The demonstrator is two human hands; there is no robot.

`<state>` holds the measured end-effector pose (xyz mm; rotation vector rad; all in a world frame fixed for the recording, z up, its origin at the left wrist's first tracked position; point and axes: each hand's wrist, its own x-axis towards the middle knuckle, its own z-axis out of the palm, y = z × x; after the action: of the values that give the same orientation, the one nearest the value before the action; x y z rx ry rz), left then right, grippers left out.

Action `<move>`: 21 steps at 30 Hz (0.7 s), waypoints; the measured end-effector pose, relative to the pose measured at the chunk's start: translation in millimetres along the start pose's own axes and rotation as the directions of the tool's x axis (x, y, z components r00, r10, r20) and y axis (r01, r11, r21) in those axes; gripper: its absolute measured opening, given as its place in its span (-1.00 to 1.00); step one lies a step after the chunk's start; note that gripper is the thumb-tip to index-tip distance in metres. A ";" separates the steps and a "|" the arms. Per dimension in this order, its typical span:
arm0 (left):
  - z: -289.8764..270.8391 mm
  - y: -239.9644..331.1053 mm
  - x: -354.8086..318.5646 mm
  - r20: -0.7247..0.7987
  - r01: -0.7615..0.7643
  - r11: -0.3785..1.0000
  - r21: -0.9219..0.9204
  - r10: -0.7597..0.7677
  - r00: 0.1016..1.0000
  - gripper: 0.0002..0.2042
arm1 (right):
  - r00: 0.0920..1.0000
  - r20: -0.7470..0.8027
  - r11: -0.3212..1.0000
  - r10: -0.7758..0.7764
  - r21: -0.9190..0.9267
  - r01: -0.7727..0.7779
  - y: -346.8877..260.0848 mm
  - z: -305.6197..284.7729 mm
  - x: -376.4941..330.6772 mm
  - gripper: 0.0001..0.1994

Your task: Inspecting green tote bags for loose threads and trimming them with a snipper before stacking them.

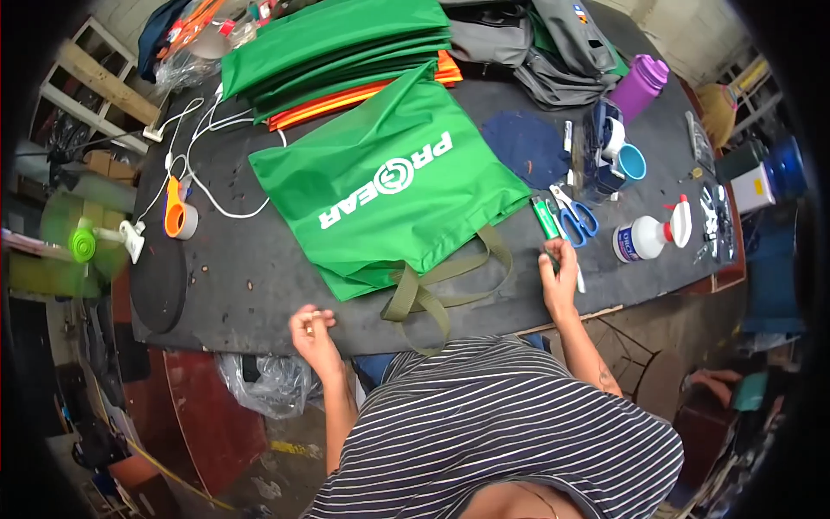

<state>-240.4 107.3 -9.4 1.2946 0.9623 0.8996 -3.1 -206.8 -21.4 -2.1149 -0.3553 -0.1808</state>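
One bag (354, 186) lay beyond half-open left hand (313, 330); one scissors (566, 205) beyond right hand (560, 270). Its hidden pinch I could not tell

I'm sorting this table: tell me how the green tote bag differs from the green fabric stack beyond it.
The green tote bag is a single piece; the green fabric stack has many layers. The tote bag carries white print, while the stack shows none. Olive straps trail from the tote bag; none show on the stack. Both are green.
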 end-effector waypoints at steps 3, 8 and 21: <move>-2.4 13.0 -3.1 -0.138 -0.095 0.980 0.172 0.120 0.983 -0.58 | 0.964 0.056 0.914 -0.259 -0.309 0.263 -14.1 -6.4 4.8 -0.76; -7.3 17.8 18.2 0.476 0.558 0.817 -0.149 -0.435 0.764 -0.49 | 0.981 -0.071 0.778 -0.180 -0.620 0.098 2.0 11.4 55.7 -0.66; 77.2 27.3 38.7 0.714 0.712 0.607 -0.351 -0.318 0.623 -0.76 | 0.994 0.104 0.925 -0.012 -0.377 0.050 14.4 11.2 115.7 -0.81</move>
<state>-154.6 118.3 17.5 0.5523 0.4313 0.2122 110.9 -183.7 -8.1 -2.5094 -0.4416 -0.1724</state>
